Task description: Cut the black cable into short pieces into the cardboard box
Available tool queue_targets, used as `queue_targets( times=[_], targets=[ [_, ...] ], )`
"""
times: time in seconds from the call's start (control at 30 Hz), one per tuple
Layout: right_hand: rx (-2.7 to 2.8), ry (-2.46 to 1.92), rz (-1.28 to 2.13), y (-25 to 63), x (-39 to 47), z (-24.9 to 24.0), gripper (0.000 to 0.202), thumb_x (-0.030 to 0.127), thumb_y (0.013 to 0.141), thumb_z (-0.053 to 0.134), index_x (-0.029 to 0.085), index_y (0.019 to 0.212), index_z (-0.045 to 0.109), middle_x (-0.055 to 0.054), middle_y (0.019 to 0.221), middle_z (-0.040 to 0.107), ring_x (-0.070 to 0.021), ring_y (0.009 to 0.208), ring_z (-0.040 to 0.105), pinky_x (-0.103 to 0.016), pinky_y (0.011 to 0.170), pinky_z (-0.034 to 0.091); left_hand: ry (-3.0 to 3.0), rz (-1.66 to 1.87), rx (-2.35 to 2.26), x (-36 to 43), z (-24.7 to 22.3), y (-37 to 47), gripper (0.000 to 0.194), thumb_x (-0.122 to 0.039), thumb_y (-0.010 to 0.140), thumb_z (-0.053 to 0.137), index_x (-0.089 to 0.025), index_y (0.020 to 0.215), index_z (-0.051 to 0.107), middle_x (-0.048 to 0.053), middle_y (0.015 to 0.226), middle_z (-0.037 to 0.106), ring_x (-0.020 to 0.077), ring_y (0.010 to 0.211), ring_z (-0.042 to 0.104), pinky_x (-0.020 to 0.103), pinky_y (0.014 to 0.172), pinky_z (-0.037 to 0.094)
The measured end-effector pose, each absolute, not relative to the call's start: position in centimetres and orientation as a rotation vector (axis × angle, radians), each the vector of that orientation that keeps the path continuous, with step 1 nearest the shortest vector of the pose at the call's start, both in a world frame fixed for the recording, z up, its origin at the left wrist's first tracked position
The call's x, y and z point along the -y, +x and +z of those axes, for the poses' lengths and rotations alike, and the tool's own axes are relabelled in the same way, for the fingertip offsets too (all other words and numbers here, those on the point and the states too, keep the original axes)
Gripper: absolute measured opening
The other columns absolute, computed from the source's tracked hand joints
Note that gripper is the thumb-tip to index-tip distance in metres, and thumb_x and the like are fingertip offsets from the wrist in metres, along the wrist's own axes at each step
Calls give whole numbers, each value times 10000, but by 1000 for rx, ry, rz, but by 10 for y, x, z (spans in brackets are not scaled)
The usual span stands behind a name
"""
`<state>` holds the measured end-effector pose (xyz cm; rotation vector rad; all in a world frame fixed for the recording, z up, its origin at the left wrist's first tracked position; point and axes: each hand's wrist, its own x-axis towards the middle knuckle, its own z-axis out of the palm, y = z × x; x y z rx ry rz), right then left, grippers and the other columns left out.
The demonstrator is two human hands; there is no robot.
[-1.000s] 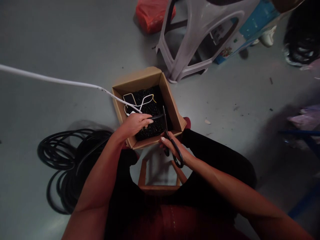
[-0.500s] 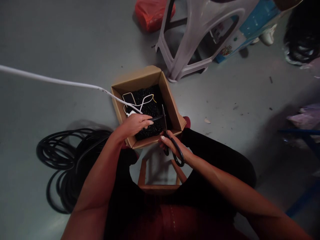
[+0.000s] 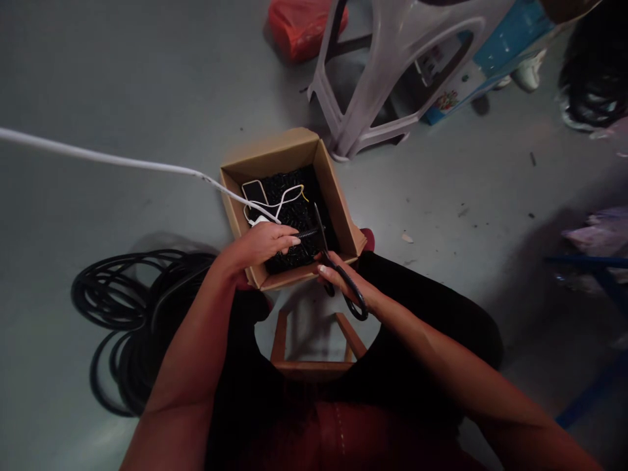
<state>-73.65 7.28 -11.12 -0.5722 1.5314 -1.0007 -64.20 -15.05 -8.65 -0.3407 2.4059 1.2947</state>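
Over a cardboard box (image 3: 341, 190), my left hand (image 3: 267, 243) pinches a thin black ribbed tube (image 3: 308, 233). My right hand (image 3: 338, 271) grips black-handled scissors (image 3: 354, 294), whose blades point up toward the tube's end. Many small black pieces (image 3: 289, 255) fill the bottom of the box. A phone-like object (image 3: 255, 191) and a white cable (image 3: 289, 191) with a yellow tip lie on them. Beside my left fingers a white plug-like block (image 3: 260, 220) is partly hidden.
Coils of black tubing (image 3: 118, 288) lie on the floor at the left. A thick white cord (image 3: 108, 158) runs into the box. Beyond the box stand a grey plastic stool (image 3: 363, 98) and a red bag (image 3: 299, 33). Between my legs is a wooden frame (image 3: 311, 369).
The scissors have turned slightly, with their handles a little farther right and the blade tips slightly left. My left hand has hardly moved and still pinches the tube.
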Motion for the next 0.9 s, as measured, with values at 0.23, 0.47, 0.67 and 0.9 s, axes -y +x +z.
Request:
queue_targets(
  times=[0.23,0.47,0.67,0.9],
  targets=[
    [-1518,-534,-1077,-731,-74,-123,367,550,894,481,214,1041,496,11,754,491,-139,660,498,-289,603,448,-324,1321,-2391,149,-90,-642,313,-332,868,409,-151,772,646,18,678,626,131,640,540,239,631,381],
    [-1518,-381,-1133,-719,-76,-125,249,462,864,510,230,943,466,46,654,432,-122,551,432,-266,511,401,-330,1310,-2391,144,-93,-644,311,-308,875,403,-152,671,579,22,657,602,127,622,527,241,620,380],
    [-1544,-295,-1075,-716,-75,-116,233,424,825,498,226,921,420,69,609,396,-106,513,405,-243,483,374,-368,1289,-2322,139,-93,-647,300,-305,874,400,-158,664,556,28,677,621,133,644,538,241,642,379],
    [-1570,-256,-1077,-712,-77,-119,238,432,808,513,224,884,424,67,628,369,-83,484,364,-220,446,338,-362,1261,-2331,138,-98,-648,303,-317,864,404,-161,650,552,23,660,616,134,636,540,241,633,366]
  ],
)
